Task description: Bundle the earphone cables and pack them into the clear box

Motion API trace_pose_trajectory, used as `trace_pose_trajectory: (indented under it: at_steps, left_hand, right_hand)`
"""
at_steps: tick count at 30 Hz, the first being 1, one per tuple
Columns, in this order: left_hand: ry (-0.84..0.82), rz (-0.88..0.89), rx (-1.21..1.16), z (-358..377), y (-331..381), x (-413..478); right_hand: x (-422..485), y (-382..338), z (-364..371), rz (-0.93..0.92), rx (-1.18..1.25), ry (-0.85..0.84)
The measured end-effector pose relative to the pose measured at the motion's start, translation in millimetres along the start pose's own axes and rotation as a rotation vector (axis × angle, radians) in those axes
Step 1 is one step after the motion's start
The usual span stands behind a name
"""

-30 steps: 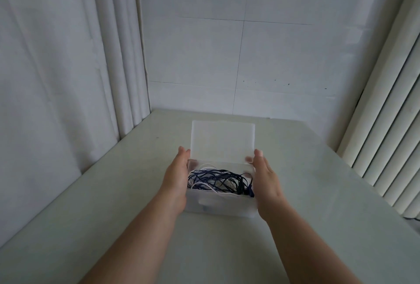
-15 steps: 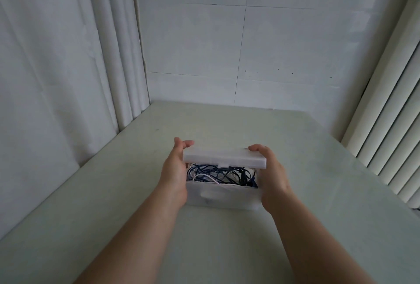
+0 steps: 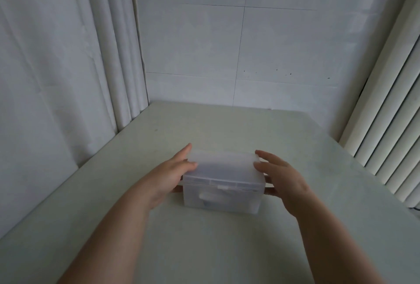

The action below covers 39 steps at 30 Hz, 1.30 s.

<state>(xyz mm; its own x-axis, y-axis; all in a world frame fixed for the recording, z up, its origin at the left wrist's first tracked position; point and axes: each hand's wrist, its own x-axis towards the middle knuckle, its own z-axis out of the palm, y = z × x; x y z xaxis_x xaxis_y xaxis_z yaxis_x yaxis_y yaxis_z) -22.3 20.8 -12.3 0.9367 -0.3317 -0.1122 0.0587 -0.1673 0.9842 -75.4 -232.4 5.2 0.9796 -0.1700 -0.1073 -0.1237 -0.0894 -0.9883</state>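
Both forearms come in from the bottom edge, bare, over the pale table (image 3: 227, 249). Left hand (image 3: 175, 174) lies against the left end of the clear box (image 3: 223, 197), its fingers fairly straight and loosely spread. Its thumb rests on the left edge of the lid (image 3: 223, 165), its index finger points past the far corner, and one fingertip shows low by the box wall. It is not curled round anything. Right hand (image 3: 281, 179) mirrors it on the right end, fingers spread and relaxed. The upper fingertips touch the lid's right edge and the lower ones lie along the right wall.

The box stands upright on the table, mid-frame, between the two hands. The lid is down and flat on the box, with a small latch tab (image 3: 223, 186) at the middle of the front rim. The plastic is frosted. A dark shade (image 3: 218, 169) shows under the lid, but the earphone cables cannot be made out through it.

Further back is bare tabletop, then a white tiled wall (image 3: 227, 45). A white curtain (image 3: 68, 56) hangs on the left, and vertical blinds (image 3: 391, 124) on the right.
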Motion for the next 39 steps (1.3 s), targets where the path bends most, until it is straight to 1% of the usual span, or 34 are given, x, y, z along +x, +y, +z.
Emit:
trace_pose_trajectory:
  at_steps: [2,4,7,12,14,15,17,18,20,21,23,25,29,36,39]
  left_hand:
    - [0.044,-0.037,-0.009,0.0,-0.3,1.2]
    - [0.059,-0.033,-0.037,0.0,0.1,0.6]
    - [-0.014,-0.034,-0.089,-4.0,0.2,-0.7]
    - [-0.109,-0.063,-0.092,-9.7,-1.9,-1.9]
    - [-0.109,-0.043,-0.105,-7.0,-1.8,-2.3]
    - [-0.084,-0.034,-0.095,-4.2,0.1,-3.6]
    - [0.023,0.033,0.034,4.2,3.6,-5.1]
    - [0.096,0.111,0.152,10.5,6.0,-7.0]
    - [0.225,0.316,0.458,24.3,6.9,-9.7]
    - [0.267,0.398,0.587,30.4,4.3,-9.5]
    - [0.312,0.458,0.730,37.5,1.9,-9.3]
    - [0.318,0.452,0.780,37.0,-0.3,-6.1]
    - [0.315,0.453,0.791,36.3,-1.5,-4.3]
    - [0.347,0.437,0.646,38.8,0.5,-9.5]
    - [0.312,0.401,0.585,37.5,5.9,-11.8]
  right_hand:
    - [-1.3,-1.1,2.2,-0.011,-0.108,0.057]
    - [-3.2,-1.7,4.8,-0.036,-0.120,0.080]
    - [-5.5,-1.6,4.5,-0.057,-0.113,0.012]
    - [-7.9,-3.9,-0.2,-0.068,-0.143,-0.084]
    - [-8.3,-4.0,0.1,-0.079,-0.163,-0.091]
    - [-8.6,-3.2,1.3,-0.077,-0.165,-0.067]
    - [-10.6,-1.5,5.9,-0.098,-0.212,0.033]
    - [-11.8,-2.0,9.0,-0.123,-0.300,0.098]
    - [-17.0,-4.7,18.1,-0.185,-0.592,0.209]
    - [-20.9,-5.7,23.6,-0.215,-0.720,0.236]
    - [-26.6,-7.9,32.6,-0.232,-0.847,0.231]
    - [-30.4,-9.1,36.4,-0.228,-0.887,0.230]
    - [-30.1,-8.0,35.5,-0.234,-0.888,0.258]
    - [-30.7,-5.8,33.1,-0.284,-0.806,0.316]
    - [-29.9,-4.4,30.5,-0.294,-0.800,0.315]
